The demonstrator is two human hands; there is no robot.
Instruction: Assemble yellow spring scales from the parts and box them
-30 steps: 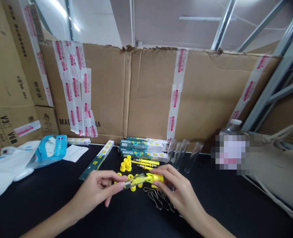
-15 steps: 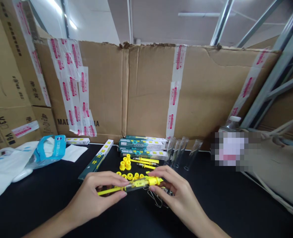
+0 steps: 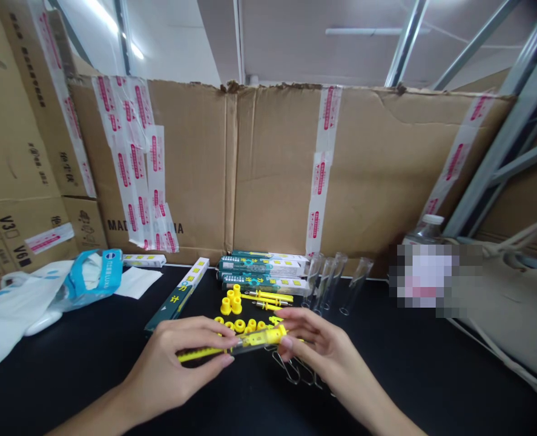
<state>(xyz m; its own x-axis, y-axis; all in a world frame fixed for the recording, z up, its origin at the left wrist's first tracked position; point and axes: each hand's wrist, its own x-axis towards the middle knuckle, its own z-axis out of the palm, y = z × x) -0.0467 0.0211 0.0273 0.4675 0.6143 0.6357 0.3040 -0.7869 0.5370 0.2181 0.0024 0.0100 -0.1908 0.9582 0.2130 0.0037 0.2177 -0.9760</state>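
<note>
Yellow and clear, a voltage tester screwdriver [image 3: 256,343] lies across the middle of the view, held up above the black table [image 3: 72,363] by both hands. Its long yellow shaft points to 9 o'clock, and its fat yellow end points to 3 o'clock.

The left hand [image 3: 177,363] is holding tight. Its fingers curl around the clear body and the shaft, near the middle of the tool. The right hand [image 3: 327,351] makes a narrow pinch, and its fingertips [image 3: 286,342] press on the yellow end.

Small yellow rubber caps [image 3: 240,326] sit in a row just past the tool, at 12 o'clock. More yellow caps [image 3: 230,303] stand in a little group behind them. Next to that group, yellow screwdriver shafts [image 3: 268,298] lie flat. Bent metal wire clips [image 3: 290,370] lie under the right hand, at 4 o'clock.

Green and white boxes [image 3: 263,269] are stacked at 12 o'clock, and clear plastic tubes [image 3: 327,281] stand at 1 o'clock. One long green box [image 3: 175,297] lies at 10 o'clock.

Farther off at 10 o'clock are a white plastic bag [image 3: 18,309] and a blue pouch [image 3: 93,280]. Behind it all stands a cardboard wall [image 3: 272,169] with red and white packing tape [image 3: 322,169] on it. A blurred patch [image 3: 431,272] at 2 o'clock hides what is there.
</note>
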